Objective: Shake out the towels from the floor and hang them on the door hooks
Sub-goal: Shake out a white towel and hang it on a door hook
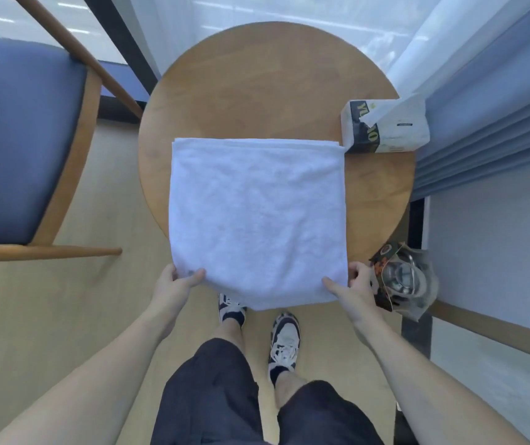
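A white towel (257,213), folded into a flat square, lies on a round wooden table (257,85), and its near edge hangs over the table's front rim. My left hand (177,281) pinches the towel's near left corner, thumb on top. At the near right corner my right hand (352,284) pinches the cloth the same way. No door hooks are in view.
A tissue pack (385,126) sits at the table's right edge. A bin lined with a plastic bag (402,281) stands on the floor by my right hand. A blue-cushioned wooden chair (22,139) is at the left, blue curtains (488,107) at the right.
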